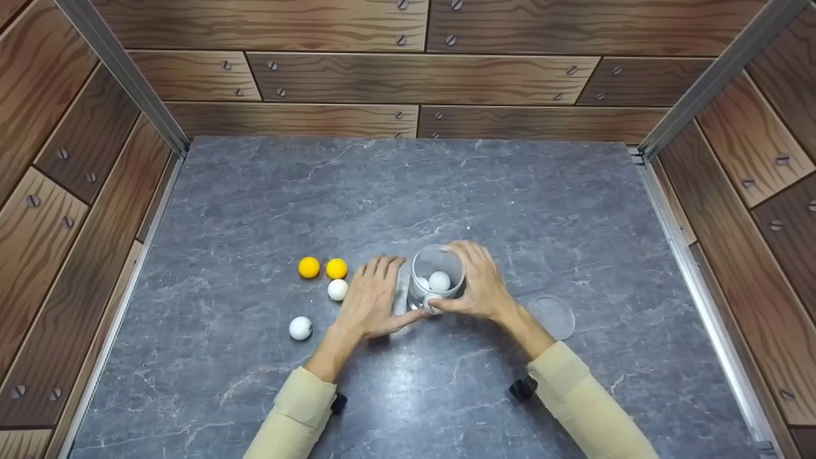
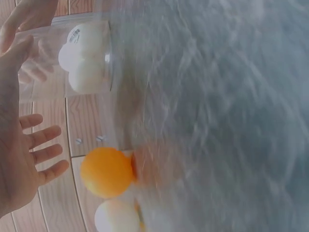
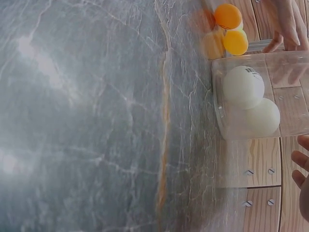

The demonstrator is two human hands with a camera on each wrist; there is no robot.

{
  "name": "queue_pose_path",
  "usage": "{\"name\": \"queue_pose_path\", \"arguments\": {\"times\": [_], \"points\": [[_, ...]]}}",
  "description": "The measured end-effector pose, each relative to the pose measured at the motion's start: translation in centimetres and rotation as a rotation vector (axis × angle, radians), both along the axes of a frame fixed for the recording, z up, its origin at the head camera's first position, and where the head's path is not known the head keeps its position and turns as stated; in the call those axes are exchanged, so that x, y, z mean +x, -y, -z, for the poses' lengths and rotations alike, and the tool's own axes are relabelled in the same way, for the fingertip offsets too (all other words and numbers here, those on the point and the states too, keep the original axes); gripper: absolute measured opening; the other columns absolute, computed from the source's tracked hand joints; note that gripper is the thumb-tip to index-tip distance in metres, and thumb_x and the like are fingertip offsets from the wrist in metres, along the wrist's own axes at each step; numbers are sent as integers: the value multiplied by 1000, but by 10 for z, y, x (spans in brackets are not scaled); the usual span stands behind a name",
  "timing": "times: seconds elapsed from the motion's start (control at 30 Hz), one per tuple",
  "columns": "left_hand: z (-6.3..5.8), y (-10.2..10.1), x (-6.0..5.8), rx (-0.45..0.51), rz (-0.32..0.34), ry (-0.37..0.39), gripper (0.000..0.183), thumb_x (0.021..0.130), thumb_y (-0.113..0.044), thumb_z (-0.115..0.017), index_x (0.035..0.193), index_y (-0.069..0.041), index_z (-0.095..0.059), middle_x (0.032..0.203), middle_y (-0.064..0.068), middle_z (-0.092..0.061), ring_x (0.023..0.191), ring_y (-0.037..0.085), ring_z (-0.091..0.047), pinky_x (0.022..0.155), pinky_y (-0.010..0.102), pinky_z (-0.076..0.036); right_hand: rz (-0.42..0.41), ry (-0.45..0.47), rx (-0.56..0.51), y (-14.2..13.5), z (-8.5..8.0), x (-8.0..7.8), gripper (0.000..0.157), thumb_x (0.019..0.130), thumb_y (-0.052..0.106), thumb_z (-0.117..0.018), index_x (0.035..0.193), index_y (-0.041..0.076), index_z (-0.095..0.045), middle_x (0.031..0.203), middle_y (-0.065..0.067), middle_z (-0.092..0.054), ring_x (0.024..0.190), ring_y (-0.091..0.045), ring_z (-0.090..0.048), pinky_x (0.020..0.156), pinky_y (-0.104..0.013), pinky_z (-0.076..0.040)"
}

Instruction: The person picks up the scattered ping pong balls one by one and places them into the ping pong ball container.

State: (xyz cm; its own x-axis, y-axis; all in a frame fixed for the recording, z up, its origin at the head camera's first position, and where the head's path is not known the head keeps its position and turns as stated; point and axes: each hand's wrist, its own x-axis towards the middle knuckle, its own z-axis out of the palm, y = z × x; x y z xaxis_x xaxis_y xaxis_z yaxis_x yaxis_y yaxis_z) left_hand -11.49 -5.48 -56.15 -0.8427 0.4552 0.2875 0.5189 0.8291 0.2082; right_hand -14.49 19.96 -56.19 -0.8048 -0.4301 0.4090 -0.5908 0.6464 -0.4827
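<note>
A clear jar (image 1: 437, 274) holds white table tennis balls (image 1: 439, 281); the left wrist view shows three white balls (image 2: 87, 60) clustered at its base. My right hand (image 1: 479, 280) holds the jar from the right, thumb across the front and fingers round the far side. On the jar's left is my left hand (image 1: 373, 296), its fingers extended and apart from the wall, its thumb tip overlapping the jar's front. Beyond its wrist side lie two orange balls (image 1: 309, 268) and a white ball (image 1: 338, 290). Another white ball (image 1: 300, 328) sits nearer to me.
A clear round lid (image 1: 553, 317) lies flat to the right, partly behind my right forearm. The grey marbled tabletop (image 1: 408, 191) is bounded by wood-patterned panels (image 1: 421, 76) at the back and both sides, with metal rails (image 1: 695, 280) along the side edges.
</note>
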Motion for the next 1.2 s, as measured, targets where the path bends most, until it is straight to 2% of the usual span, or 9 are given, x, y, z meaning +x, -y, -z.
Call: {"name": "queue_pose_path", "arguments": {"times": [0.2,0.37,0.5,0.63,0.8,1.03,1.2], "points": [[-4,14,7,-16,-3,23,104,85,-86,-56,150,-5,-48,144,15,-59,135,33,-57,110,50,-51,-5,12,4,0,0,-1,108,74,91,-65,139,5,-59,134,-19,-64,124,-39,-60,107,-64,-47],[-4,29,14,11,-25,47,105,83,-80,-65,152,-3,-46,148,17,-58,140,36,-55,115,54,-48,-8,21,-1,-1,0,0,108,74,91,-65,140,5,-59,135,-19,-63,125,-39,-59,108,-64,-47],[-4,41,21,-15,-43,71,108,84,-82,-62,157,-4,-42,153,16,-55,144,37,-53,116,56,-47,-13,16,-2,-1,0,1,108,74,91,-64,140,7,-59,134,-17,-63,124,-36,-59,108,-64,-47],[-5,53,28,-39,-61,70,109,85,-83,-59,159,-5,-40,154,16,-55,146,37,-51,118,57,-45,-12,10,6,-1,-1,0,106,73,89,-68,139,7,-60,133,-16,-64,124,-35,-59,109,-62,-47],[-6,69,36,-24,-81,65,107,86,-78,-64,158,-3,-41,155,18,-55,145,40,-52,119,59,-44,-17,20,8,-1,-2,0,103,71,82,-75,139,6,-60,134,-18,-63,124,-37,-59,110,-64,-46],[-4,93,47,-42,-113,59,106,88,-74,-67,161,-3,-37,156,21,-53,146,42,-51,118,60,-44,-19,10,10,0,-3,-1,106,73,89,-69,140,7,-60,133,-17,-64,123,-36,-60,110,-64,-47],[1,108,57,-56,-132,69,103,90,-68,-69,161,-2,-36,158,22,-50,147,42,-49,118,60,-43,-14,23,12,0,-2,-1,107,72,88,-70,141,7,-60,134,-16,-64,123,-36,-60,109,-63,-48]]}}
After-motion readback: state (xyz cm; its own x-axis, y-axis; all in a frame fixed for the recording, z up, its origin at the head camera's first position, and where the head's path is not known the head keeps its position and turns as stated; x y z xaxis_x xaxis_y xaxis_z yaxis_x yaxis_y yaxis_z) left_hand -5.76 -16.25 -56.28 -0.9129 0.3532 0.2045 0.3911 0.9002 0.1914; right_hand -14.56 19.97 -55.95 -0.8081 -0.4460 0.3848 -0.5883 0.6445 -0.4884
